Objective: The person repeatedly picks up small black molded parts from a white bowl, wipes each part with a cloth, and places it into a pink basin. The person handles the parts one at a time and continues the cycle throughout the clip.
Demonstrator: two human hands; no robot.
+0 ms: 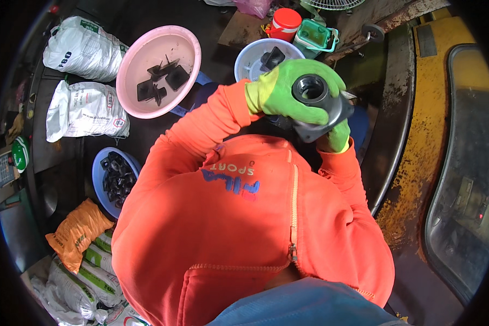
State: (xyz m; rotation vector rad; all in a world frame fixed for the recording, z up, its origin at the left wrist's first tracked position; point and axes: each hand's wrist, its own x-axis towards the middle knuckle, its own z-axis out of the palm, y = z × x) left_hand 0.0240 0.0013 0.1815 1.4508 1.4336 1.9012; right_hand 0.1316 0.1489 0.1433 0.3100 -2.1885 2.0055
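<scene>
My left hand [281,89], in a green glove, is wrapped round a black moulded part [337,111] with a round open neck and a square flange. The neck faces up, between the thumb and the fingers. Below and behind the flange is my right hand [338,139], also gloved in green, and its fingers are hidden by the part. Beside the flange's far edge a small pale pointed tip [349,95] shows; I cannot tell what it belongs to. Just past my left hand stands a pale blue basin [243,54] with similar black parts [273,57] in it.
A pink basin [124,81] holds several black flanged parts [176,77]. Small dark pieces fill a blue basin [96,174] at left. White sacks [87,111] and an orange bag [80,231] lie nearby. At right rises a rusty yellow machine [418,136]; a red-lidded jug [286,23] stands far off.
</scene>
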